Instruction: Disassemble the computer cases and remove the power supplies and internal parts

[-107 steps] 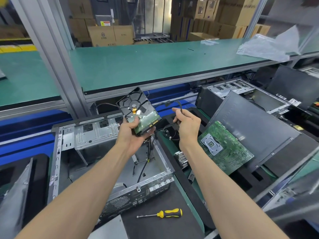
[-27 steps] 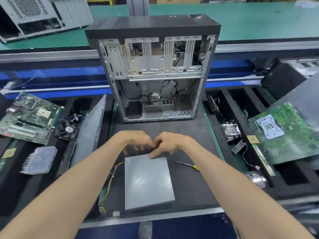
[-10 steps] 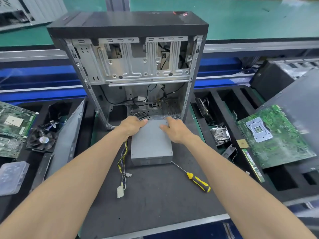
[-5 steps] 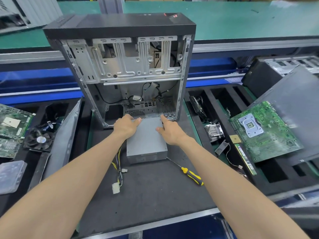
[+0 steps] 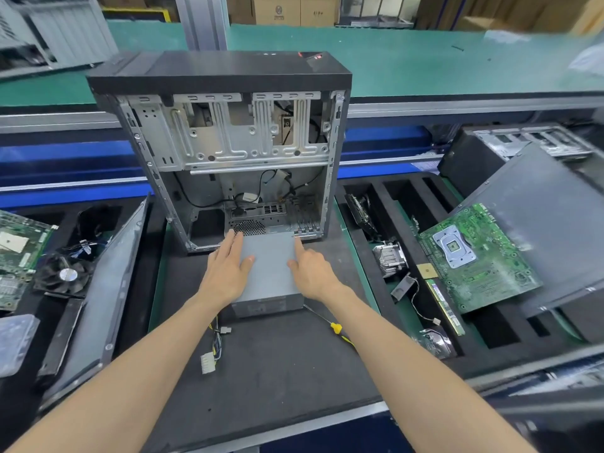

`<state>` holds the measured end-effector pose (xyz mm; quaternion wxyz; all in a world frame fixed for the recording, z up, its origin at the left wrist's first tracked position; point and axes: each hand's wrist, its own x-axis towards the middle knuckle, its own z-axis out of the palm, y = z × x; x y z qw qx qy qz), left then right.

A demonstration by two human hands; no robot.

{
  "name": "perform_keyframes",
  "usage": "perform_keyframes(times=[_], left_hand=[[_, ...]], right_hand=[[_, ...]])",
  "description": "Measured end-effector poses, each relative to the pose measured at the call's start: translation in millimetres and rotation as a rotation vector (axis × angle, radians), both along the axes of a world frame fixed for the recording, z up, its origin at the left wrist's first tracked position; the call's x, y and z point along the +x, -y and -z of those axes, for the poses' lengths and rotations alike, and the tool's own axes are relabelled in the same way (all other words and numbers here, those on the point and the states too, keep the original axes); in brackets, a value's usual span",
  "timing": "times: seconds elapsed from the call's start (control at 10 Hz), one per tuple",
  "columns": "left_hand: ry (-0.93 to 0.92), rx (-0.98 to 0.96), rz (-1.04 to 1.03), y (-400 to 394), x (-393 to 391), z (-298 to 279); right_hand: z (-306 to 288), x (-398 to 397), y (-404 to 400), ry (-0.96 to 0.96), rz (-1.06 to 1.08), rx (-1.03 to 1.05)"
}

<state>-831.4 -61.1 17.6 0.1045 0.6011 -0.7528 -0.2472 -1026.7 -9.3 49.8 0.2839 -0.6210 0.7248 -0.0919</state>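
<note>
Head view: computer case [image 5: 228, 152] stands upright on the counter [image 5: 277, 364], side open, largely gutted; loose cables remain inside. Power supply [image 5: 268, 273] lies flat in front of the case, its far edge at the opening, its cable bundle [image 5: 214, 341] trailing toward the viewer. Motherboard [image 5: 474, 256], heatsink [image 5: 390, 258] and fan [image 5: 65, 276] lie in foam trays alongside. Judged: stripping mostly complete; wiring and sorting outstanding. Left hand [image 5: 228, 269] rests flat on the unit's left edge, fingers straight. Right hand [image 5: 310, 269] touches its right edge, index finger extended. Neither grip is closed; nothing is grasped. Screwdriver [image 5: 336, 328] lies beside the right forearm.
</note>
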Motion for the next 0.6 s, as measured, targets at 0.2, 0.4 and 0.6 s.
perform_keyframes(times=[0.2,0.4,0.6], left_hand=[[0.032,-0.011,0.055,-19.6,8.2,7.1],[-0.099,-0.080,0.054,-67.8,18.0,7.0],[-0.278,-0.136,-0.082,-139.8,28.3,0.9]], right_hand=[[-0.7,4.0,-18.6,-0.005,0.025,-0.006],[2.7,15.8,-59.4,0.013,0.099,-0.083],[11.1,29.5,-122.5,0.301,0.303,-0.210]])
